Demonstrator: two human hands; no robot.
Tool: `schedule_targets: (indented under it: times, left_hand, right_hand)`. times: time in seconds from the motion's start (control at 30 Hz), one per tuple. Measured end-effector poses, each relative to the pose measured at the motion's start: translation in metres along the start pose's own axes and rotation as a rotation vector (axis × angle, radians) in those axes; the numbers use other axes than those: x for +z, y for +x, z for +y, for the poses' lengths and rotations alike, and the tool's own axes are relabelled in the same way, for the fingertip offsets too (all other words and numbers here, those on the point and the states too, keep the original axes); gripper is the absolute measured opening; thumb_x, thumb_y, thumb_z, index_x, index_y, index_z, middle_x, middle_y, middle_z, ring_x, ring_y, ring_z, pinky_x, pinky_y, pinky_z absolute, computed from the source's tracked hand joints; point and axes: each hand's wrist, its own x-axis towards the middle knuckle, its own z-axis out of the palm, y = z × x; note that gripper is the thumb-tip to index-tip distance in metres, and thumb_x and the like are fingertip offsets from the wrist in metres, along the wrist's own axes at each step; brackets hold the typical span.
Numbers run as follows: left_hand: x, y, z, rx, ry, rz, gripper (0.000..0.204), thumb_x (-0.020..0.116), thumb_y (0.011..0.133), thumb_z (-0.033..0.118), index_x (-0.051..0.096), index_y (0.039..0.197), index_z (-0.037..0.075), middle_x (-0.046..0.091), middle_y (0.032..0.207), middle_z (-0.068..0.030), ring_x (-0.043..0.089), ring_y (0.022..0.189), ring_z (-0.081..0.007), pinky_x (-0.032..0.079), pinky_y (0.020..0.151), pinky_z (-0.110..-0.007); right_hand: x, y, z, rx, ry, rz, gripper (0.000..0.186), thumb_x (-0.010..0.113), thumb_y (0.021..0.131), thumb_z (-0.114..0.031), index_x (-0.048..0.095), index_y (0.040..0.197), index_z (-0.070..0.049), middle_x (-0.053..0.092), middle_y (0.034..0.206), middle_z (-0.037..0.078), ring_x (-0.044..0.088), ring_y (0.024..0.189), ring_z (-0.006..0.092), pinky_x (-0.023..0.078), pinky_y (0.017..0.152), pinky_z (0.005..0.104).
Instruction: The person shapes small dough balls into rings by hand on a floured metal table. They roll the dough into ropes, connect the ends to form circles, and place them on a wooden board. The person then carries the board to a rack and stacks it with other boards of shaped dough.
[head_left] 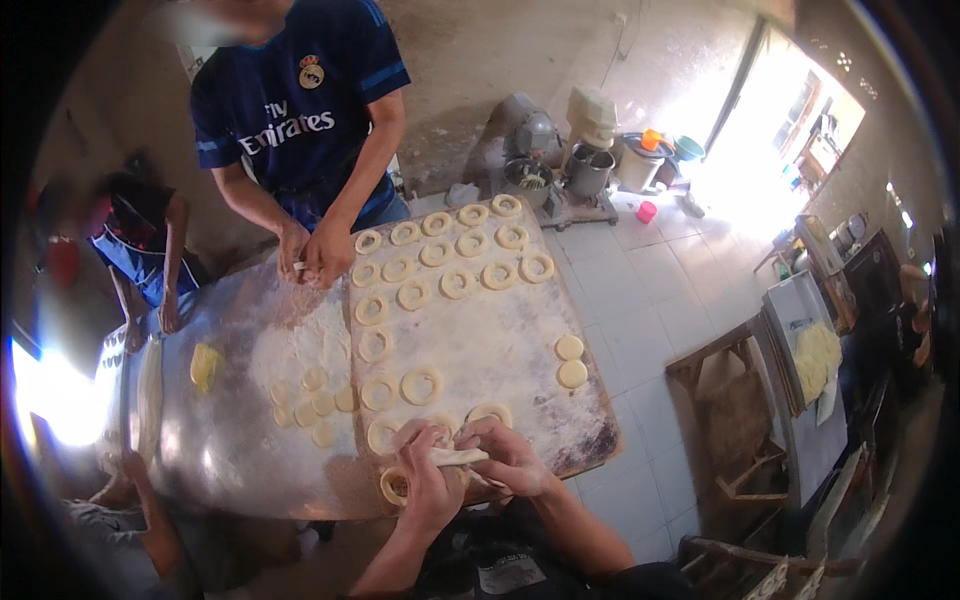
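Where the metal counter (220, 440) shines at left, a soft yellow lump (205, 368) sits; next, smooth dough discs (323, 402) cluster beside powdery flour (310, 345). Middle: a flat board (480, 340), dusted white, dark-stained at the near right corner, bearing plump rings (537, 279) in rough rows. Board's right side: two pale rounds. Left hand (426, 482): fingers curled, clamped on a pale, tapering strip (458, 456) held over the board's near edge. Right hand (510, 464): fingers bent, tips pinching the strip's right end.
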Motion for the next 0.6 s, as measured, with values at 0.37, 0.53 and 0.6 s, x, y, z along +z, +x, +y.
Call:
schedule_targets:
  times: [0.37,0.53,0.6]
  left_hand:
    - [0.029,-0.022,0.015,-0.286,-0.931,-0.152,0.036,0.049,0.100,0.035,0.045,0.118,0.004,0.053,0.074,-0.0067,0.053,0.063,-0.0182,0.047,0.063,-0.034]
    - [0.031,-0.023,0.029,-0.145,-0.316,-0.306,0.039,0.040,0.104,0.038,0.050,0.115,0.003,0.060,0.070,-0.0135,0.067,0.061,-0.0315,0.051,0.053,-0.038]
    - [0.042,-0.025,0.023,0.003,-0.199,-0.204,0.033,0.042,0.104,0.033,0.049,0.115,0.003,0.060,0.069,-0.0123,0.067,0.061,-0.0310,0.051,0.053,-0.038]
  right_hand:
    - [0.011,-0.037,-0.026,0.000,-0.541,0.239,0.044,0.048,0.100,-0.030,0.039,0.136,-0.006,0.057,0.084,0.005,0.059,0.085,0.0160,0.048,0.077,0.0307]
    - [0.010,-0.039,-0.027,-0.097,-0.576,0.353,0.057,0.043,0.101,-0.043,0.031,0.142,-0.006,0.064,0.082,0.008,0.059,0.080,0.0140,0.047,0.068,0.0282]
    - [0.019,-0.043,-0.051,-0.112,-0.540,0.307,0.061,0.041,0.100,-0.049,0.031,0.142,-0.005,0.062,0.071,0.009,0.059,0.067,0.0184,0.049,0.065,0.0307]
